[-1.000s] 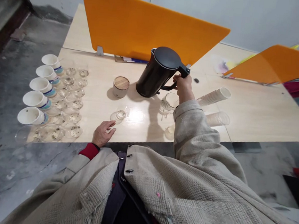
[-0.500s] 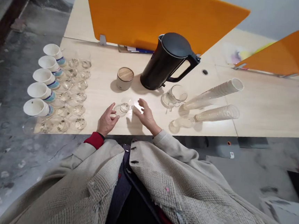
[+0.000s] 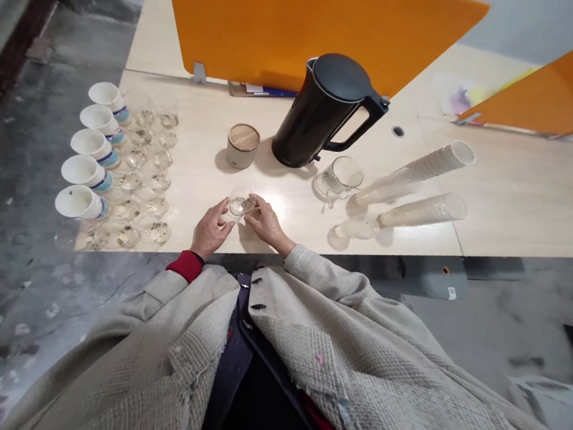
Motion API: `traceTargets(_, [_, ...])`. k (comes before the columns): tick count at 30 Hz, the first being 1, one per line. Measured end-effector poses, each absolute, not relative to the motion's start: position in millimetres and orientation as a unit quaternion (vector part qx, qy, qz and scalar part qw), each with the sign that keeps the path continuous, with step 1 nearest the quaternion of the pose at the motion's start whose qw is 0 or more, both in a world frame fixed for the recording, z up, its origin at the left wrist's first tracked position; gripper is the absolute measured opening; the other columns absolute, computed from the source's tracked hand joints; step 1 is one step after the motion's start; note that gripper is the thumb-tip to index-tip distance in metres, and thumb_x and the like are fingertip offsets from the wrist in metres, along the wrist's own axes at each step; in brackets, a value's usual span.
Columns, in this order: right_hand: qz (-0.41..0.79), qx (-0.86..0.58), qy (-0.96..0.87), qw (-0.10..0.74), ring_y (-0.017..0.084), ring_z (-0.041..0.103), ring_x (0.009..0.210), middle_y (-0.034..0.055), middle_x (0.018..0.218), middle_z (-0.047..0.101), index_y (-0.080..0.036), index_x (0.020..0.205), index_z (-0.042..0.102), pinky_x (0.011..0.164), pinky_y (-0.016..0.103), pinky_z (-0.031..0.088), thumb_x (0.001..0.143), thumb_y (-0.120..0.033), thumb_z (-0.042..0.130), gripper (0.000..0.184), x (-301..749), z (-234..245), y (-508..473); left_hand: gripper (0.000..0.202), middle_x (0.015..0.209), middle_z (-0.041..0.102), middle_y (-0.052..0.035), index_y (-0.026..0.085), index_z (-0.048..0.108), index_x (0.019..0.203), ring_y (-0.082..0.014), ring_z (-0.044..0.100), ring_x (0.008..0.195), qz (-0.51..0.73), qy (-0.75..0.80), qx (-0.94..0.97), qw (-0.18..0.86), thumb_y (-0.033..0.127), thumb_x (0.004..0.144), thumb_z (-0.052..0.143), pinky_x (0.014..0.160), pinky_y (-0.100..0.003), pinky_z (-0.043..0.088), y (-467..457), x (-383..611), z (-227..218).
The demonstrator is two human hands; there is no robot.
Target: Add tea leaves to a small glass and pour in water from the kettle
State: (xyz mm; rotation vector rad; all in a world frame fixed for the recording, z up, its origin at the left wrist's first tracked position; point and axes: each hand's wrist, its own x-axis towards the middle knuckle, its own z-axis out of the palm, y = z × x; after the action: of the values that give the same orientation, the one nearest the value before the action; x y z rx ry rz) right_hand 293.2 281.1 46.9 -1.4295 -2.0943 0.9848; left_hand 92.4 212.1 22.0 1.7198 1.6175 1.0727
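A clear plastic cup point(image 3: 242, 204) with dark bits at its bottom stands at the table's front, between my hands. My left hand point(image 3: 212, 226) is curved against its left side, thumb and fingers around the wall. From the right, my right hand point(image 3: 267, 224) closes on the cup's other side, fingertips at the rim. Just beyond is a small grey canister point(image 3: 242, 149) with a wooden lid. Behind and to the right stands a black electric kettle point(image 3: 320, 114). A glass jug point(image 3: 341, 177) with a ribbed insert is right of my hands.
At the left stand rows of white paper cups point(image 3: 99, 119) and clear cups point(image 3: 155, 229) holding dark bits. Two stacks of cups, one white-rimmed point(image 3: 421, 170) and one clear point(image 3: 424, 210), lie on their sides at right. An orange divider point(image 3: 303, 29) rises behind the kettle.
Both hands have moved in from apart and now grip the clear cup from its two sides. The view has shifted slightly.
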Motion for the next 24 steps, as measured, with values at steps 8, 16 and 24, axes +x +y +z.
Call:
traceTargets(8, [0.385,-0.517,-0.73,0.228,0.031,0.064,0.137,0.0172,0.155,0.064,-0.013,0.159,0.048,0.116,0.045,0.054,0.087,-0.021,0.065,0.075,297.2,44.7,279.2,0.066,0.148,0.068,-0.014,0.02,0.052,0.158,-0.0234,0.072,0.126,0.407,0.598,0.638,0.263,0.025,0.094,0.065,0.086,-0.031,0.069,213.1,93.8,22.8])
traceTargets(16, [0.23,-0.553,-0.752,0.275,0.033,0.049,0.153,0.0192,0.165,0.054,-0.014,0.164,0.04,0.13,0.055,0.04,0.1,-0.031,0.05,0.067,330.2,37.9,288.9,0.06,0.166,0.054,-0.0194,0.014,0.049,0.159,-0.0302,0.046,0.159,0.386,0.663,0.625,0.143,0.029,0.102,0.054,0.13,-0.053,0.043,216.0,87.5,21.3])
traceTargets(24, [0.174,-0.562,-0.797,0.137,0.034,0.02,0.171,0.0189,0.181,0.028,-0.008,0.171,0.031,0.139,0.061,0.008,0.108,-0.037,0.038,0.069,321.9,27.1,283.3,0.061,0.181,0.03,-0.0145,0.014,0.043,0.166,-0.0343,0.008,0.173,0.239,0.71,0.647,0.141,0.026,0.106,0.041,0.139,-0.067,0.01,228.2,104.8,23.8])
